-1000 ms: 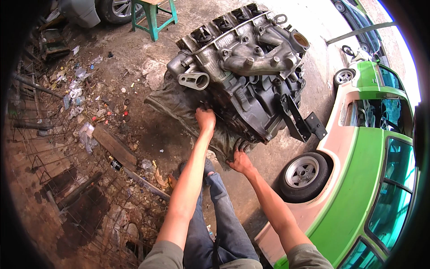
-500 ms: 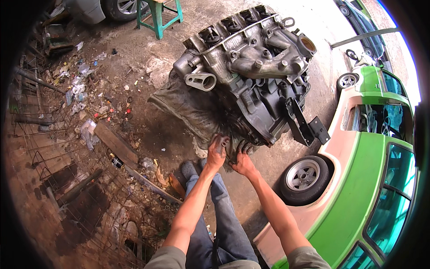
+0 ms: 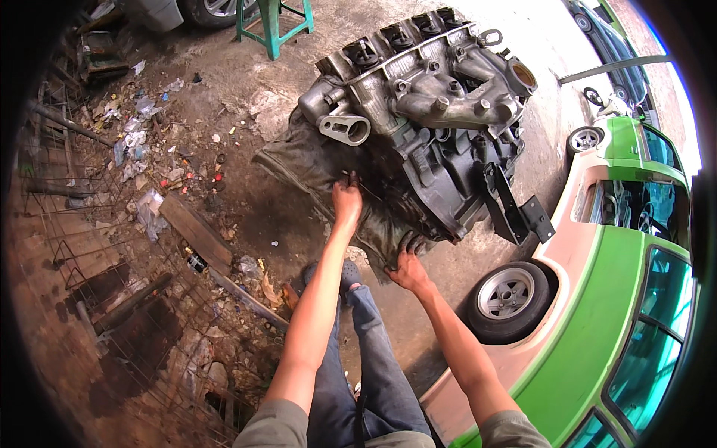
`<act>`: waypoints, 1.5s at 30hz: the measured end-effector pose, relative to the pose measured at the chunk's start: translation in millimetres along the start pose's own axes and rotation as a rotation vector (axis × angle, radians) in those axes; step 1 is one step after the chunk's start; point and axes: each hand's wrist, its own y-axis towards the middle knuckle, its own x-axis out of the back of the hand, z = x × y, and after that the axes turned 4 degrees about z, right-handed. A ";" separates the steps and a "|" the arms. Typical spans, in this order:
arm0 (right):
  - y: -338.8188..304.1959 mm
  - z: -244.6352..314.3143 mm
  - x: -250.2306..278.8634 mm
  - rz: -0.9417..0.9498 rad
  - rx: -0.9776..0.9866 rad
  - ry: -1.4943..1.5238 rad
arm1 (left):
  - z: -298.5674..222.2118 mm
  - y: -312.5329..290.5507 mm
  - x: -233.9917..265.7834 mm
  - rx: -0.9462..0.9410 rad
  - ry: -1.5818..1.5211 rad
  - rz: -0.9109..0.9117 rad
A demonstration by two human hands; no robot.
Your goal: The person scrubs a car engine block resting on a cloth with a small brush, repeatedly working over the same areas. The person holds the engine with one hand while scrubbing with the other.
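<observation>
A grey metal car engine (image 3: 441,127) lies tilted on a dirty, dark cloth (image 3: 299,168) on the ground. My left hand (image 3: 347,200) reaches over the cloth, close to the engine's lower left side. Its fingers are bent together around something small, too little to name. Nearer to me, my right hand (image 3: 408,267) grips the near edge of the cloth, thumb and blackened fingers on either side of a fold. A black metal bracket (image 3: 510,209) juts from the engine to the right of that hand.
A green and pink car (image 3: 590,299) stands close on my right, its wheel (image 3: 510,300) beside my right arm. Litter (image 3: 142,160) and a wooden plank (image 3: 196,233) lie on the left near wire mesh (image 3: 97,299). A green stool (image 3: 274,26) stands at the back.
My left hand has moved forward and left, away from beside the right hand, toward the engine's left side. My right hand stays at the cloth. The view has shifted slightly.
</observation>
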 end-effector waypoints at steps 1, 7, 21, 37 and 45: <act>-0.2 -0.3 -0.9 -0.005 0.000 -0.005 | -1.6 4.4 -0.2 0.021 -0.064 0.022; 3.3 -2.1 -3.3 0.043 0.004 0.016 | -4.3 23.6 -2.9 0.236 -0.251 0.099; -3.4 16.2 8.3 0.013 -0.056 0.020 | 16.6 -29.0 -31.4 -0.145 0.156 -0.302; -4.0 14.8 3.6 0.013 -0.008 -0.042 | 19.0 -64.1 10.6 -0.382 0.061 -0.185; -1.0 5.5 -3.9 0.026 0.014 -0.044 | 42.0 -84.9 -12.4 0.174 -0.184 0.129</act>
